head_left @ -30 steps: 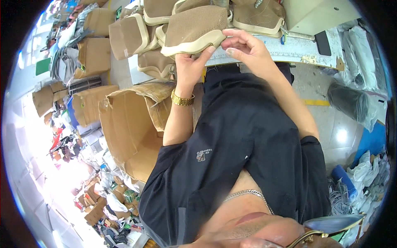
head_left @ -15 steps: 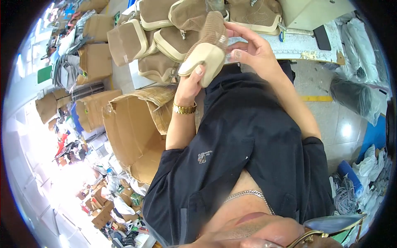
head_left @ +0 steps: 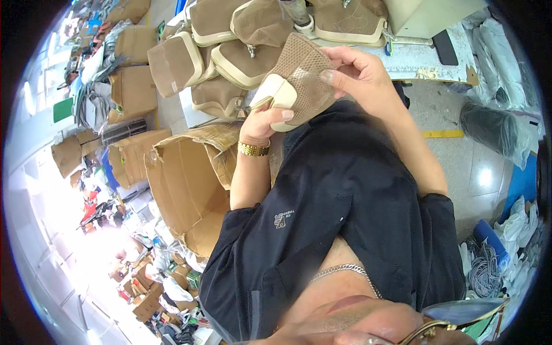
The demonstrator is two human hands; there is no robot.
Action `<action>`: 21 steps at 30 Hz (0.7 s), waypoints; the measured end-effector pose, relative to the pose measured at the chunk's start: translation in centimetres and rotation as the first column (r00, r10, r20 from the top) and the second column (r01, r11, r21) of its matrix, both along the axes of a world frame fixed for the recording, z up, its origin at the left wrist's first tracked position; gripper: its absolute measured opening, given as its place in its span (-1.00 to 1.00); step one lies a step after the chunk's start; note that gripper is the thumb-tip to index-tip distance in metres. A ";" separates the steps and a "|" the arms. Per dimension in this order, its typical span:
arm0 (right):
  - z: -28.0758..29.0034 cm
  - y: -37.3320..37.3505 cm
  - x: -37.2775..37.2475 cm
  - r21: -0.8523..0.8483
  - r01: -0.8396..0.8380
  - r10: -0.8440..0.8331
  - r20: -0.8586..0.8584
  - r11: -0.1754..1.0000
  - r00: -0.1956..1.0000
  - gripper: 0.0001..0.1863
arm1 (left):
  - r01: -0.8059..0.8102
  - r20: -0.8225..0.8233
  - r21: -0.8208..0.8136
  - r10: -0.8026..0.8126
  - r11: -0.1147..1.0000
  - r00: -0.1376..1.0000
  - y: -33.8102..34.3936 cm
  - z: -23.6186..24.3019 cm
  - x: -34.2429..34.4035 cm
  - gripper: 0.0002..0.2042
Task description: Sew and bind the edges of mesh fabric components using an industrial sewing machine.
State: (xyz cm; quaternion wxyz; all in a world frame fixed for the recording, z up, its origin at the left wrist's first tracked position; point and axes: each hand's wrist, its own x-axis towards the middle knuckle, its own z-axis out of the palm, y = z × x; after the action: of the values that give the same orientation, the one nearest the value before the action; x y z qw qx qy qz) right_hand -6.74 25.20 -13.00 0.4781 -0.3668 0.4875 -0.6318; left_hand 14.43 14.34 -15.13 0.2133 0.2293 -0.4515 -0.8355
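Note:
A brown mesh pouch (head_left: 310,95) with a cream trim panel is held up in front of me, above the near side of the table. My left hand (head_left: 263,124) closes on its cream end, thumb on top, with a gold watch-like band on the wrist. On the far right edge of the mesh, my right hand (head_left: 361,72) pinches the fabric between thumb and fingers. A glossy clear patch shows on the mesh near the right fingertips; I cannot tell what it is. Similar brown pouches (head_left: 244,60) with cream edging lie piled just beyond and to the left.
The white worktable (head_left: 414,64) has a ruler-like scale along it and a dark phone-shaped slab (head_left: 444,48). A pale machine body (head_left: 425,20) stands at its far right. An opened cardboard box (head_left: 187,190) sits by my left arm. Plastic-wrapped bundles (head_left: 493,129) lie at right.
The pouch has turned so its mesh side spreads open toward me. My right hand, with its fingers apart before, now pinches the mesh edge.

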 end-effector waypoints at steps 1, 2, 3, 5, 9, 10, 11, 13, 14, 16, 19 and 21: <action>-0.2 0.2 -0.3 0.002 -0.004 0.004 0.005 1.000 1.000 -0.59 | -0.014 0.038 0.009 0.014 1.000 0.999 -0.1 -0.6 0.2 -0.44; -0.6 0.4 -1.0 0.018 -0.031 0.031 -0.014 0.999 0.999 -0.62 | -0.025 0.075 0.020 0.023 1.000 0.997 -0.2 -1.0 0.3 -0.48; -1.1 0.6 -1.6 0.033 -0.065 0.067 -0.033 0.997 0.997 -0.64 | -0.034 0.078 0.022 0.032 0.999 0.996 0.0 -1.0 0.2 -0.48; -1.9 0.9 -2.2 0.056 -0.115 0.115 0.010 0.992 0.993 -0.59 | -0.073 0.156 -0.046 0.079 0.996 0.985 0.4 -0.4 -0.5 -0.52; -2.7 0.4 -1.5 -0.088 0.126 -0.144 -0.254 0.988 0.956 -0.44 | 0.052 0.305 -0.144 -0.006 0.988 0.952 0.5 -0.2 -1.6 -0.60; -2.7 0.2 -1.5 -0.022 0.148 -0.144 -0.399 0.989 0.906 -0.46 | 0.109 0.263 -0.211 -0.051 0.971 0.964 0.9 0.0 -2.0 -0.63; -2.8 -0.2 -1.8 0.036 0.183 -0.135 -0.535 0.983 0.834 -0.47 | 0.112 0.262 -0.209 -0.055 0.972 0.964 1.0 -0.1 -2.2 -0.63; -3.8 -0.2 -2.2 0.058 0.114 -0.069 -0.503 0.992 0.861 -0.53 | 0.035 0.212 -0.127 -0.008 0.991 0.977 1.2 -0.3 -2.6 -0.66; -4.1 -0.2 -2.1 0.059 0.106 -0.069 -0.443 0.993 0.894 -0.56 | 0.034 0.212 -0.126 -0.006 0.991 0.977 1.3 -0.4 -2.7 -0.66; -4.4 -0.2 -1.9 0.060 0.097 -0.067 -0.381 0.994 0.922 -0.59 | -0.054 0.201 0.036 0.046 0.998 0.978 1.3 -0.4 -3.2 -0.67; -4.3 0.2 -1.5 0.026 0.102 -0.095 -0.207 0.994 0.974 -0.64 | -0.046 0.220 0.021 0.040 0.999 0.975 1.4 -0.2 -3.6 -0.68; -3.6 0.4 -1.7 0.131 0.069 -0.051 -0.132 0.989 0.990 -0.65 | -0.033 0.222 0.023 0.027 0.999 0.975 1.4 -0.4 -3.5 -0.69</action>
State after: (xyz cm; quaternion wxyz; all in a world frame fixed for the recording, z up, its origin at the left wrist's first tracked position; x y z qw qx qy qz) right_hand -8.44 25.63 -16.62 0.4503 -0.3585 0.5696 -0.5867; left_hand 10.93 15.72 -15.51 0.1710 0.3306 -0.4578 -0.8074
